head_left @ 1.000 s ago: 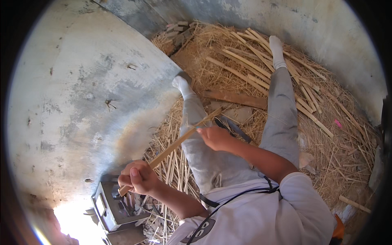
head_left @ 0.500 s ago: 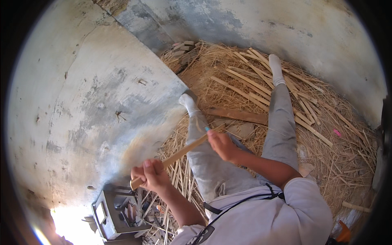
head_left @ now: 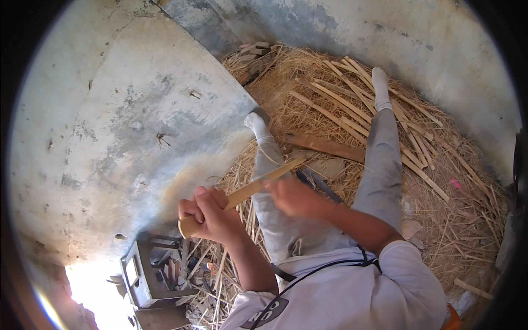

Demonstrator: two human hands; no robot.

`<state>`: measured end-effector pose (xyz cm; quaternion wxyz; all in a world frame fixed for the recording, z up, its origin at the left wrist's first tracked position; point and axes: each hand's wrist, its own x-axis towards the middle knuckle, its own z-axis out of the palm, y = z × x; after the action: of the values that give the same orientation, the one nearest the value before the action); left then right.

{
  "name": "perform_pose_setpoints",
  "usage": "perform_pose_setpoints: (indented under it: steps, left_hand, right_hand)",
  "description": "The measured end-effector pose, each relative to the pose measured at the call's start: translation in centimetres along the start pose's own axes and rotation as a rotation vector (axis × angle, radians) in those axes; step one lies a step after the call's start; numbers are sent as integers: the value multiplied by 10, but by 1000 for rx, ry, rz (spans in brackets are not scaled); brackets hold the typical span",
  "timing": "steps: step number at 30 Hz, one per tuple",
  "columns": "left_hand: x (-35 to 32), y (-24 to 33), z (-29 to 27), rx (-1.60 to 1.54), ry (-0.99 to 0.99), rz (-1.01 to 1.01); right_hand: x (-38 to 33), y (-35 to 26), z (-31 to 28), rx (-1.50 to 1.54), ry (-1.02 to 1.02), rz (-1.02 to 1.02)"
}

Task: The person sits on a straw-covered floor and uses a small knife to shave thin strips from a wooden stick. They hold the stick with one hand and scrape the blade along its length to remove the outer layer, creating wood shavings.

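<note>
My left hand (head_left: 212, 214) is wrapped round the near end of a tan bamboo strip (head_left: 247, 191), whose wide curved butt shows below the fist. The strip slants up and right over my left leg and narrows toward its far tip. Beside its upper half is my right hand (head_left: 294, 197), fingers curled and smeared by motion. Whatever this hand grips is hidden by blur. A thin pale curl (head_left: 270, 158) stands off near the strip's far end. Between my legs, a long dark object (head_left: 324, 187) shows beyond my right hand.
Several loose slats (head_left: 341, 115) lie on shavings around my right foot. A brown board (head_left: 324, 147) crosses between my legs. On the left rises a stained wall (head_left: 126, 137); a metal frame box (head_left: 144, 275) holding scraps stands at lower left. Stacked bricks (head_left: 256, 50) sit in the corner.
My right hand has moved slightly down, and the blue bit above its fingers no longer shows. The strip has turned a little in my left hand, showing more of its broad face.
</note>
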<state>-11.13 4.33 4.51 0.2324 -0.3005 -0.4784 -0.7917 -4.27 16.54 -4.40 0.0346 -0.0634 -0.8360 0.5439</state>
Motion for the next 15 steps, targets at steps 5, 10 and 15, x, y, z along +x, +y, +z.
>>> perform_pose_setpoints:
  steps: [5, 10, 15]
  left_hand:
    - [-26, 3, 11, -16, -100, 79]
    - [-14, 4, 30, 27, 103, 33]
    - [0, 1, 30, 78, 156, 48]
  right_hand:
    - [12, 55, 5, 17, 68, 11]
    - [-23, -1, 2, 151, 44, -138]
    - [6, 24, 5, 227, 22, -120]
